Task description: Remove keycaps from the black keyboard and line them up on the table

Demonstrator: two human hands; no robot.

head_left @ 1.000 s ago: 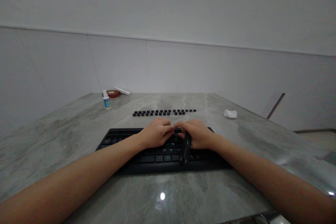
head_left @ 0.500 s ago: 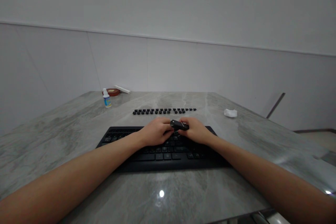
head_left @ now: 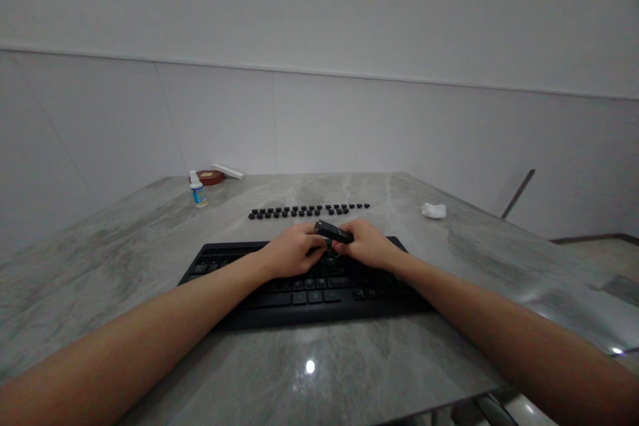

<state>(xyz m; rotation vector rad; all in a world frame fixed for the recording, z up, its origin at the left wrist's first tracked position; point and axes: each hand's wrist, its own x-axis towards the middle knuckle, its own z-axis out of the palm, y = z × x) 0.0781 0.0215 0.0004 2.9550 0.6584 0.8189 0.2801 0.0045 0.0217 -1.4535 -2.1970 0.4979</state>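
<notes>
Head view: the keyboard (head_left: pixel 304 317) lies flat on the counter (head_left: pixel 314 383), its long near edge toward the person, with both hands over its upper middle section. The right hand (head_left: pixel 370 245) has its fingers clamped on a black tool (head_left: pixel 334 231), held at a slant above the keyboard, its free end toward the left hand. A thin wire loop shows below the tool, beside the right fingers. The left hand (head_left: pixel 292 251) rests over the keys, thumb and forefinger near each other; whether they grip a part is not discernible. Progress, as judged from the layout, is partial. Done: a set of loose black keys (head_left: pixel 310 212) stands in two rows beyond the keyboard, with a gap in the rows right of centre. Not done: many keys are seated, among them the space bar and others along the near edge and at the left end. Status under the hands and in the dark right part cannot be confirmed. A small bottle (head_left: pixel 199 196) stands at far left, near a reddish-brown box (head_left: pixel 210 178) and a white strip (head_left: pixel 229 172). A white wad (head_left: pixel 434 212) lies at right, well apart from the keyboard.
</notes>
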